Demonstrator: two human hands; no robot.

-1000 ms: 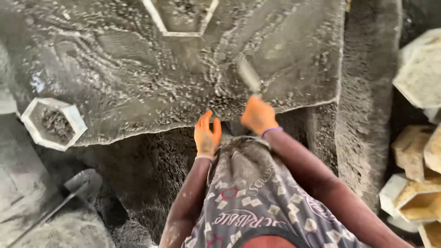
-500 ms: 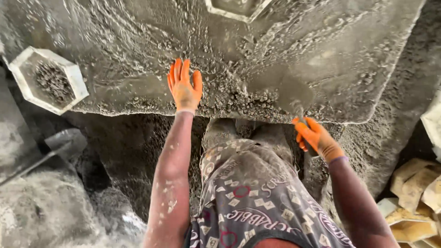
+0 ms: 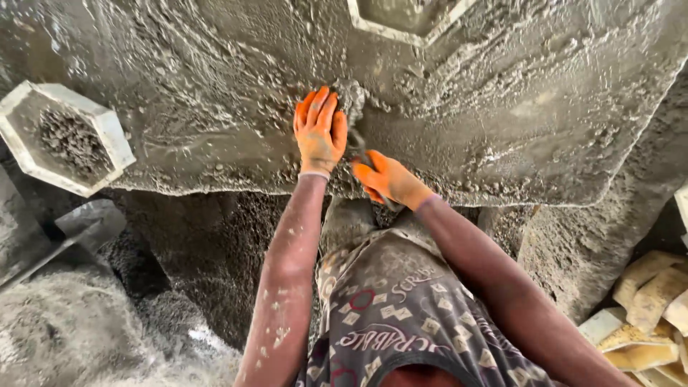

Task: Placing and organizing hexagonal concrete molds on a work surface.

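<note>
At slab edge, left hand (image 3: 319,132) lies flat, fingers together, on wet concrete (image 3: 215,107); right hand (image 3: 387,179) grips trowel (image 3: 356,118) w/ fist. Best worked w/ firm, even scrapes toward the palm.

- The left hand (image 3: 319,132) lies flat on the slab (image 3: 215,93), fingers pointing away from the person.
- The right hand (image 3: 387,180) sits just to its right and nearer the person, at the slab's near edge, touching a trowel (image 3: 356,118).
- The trowel reaches from the right hand up past the left hand's fingers (image 3: 326,107), its blade in a clump of wet mix (image 3: 351,93).
- A hexagonal mould (image 3: 68,136) lies on the slab's left end, with mix inside it.
- A second hexagonal mould (image 3: 405,21) lies at the far edge, beyond both hands.
- A shovel (image 3: 79,229) lies below the slab, left of the person.
- Stacked moulds (image 3: 645,315) lie at the lower right, well apart from the hands.
</note>
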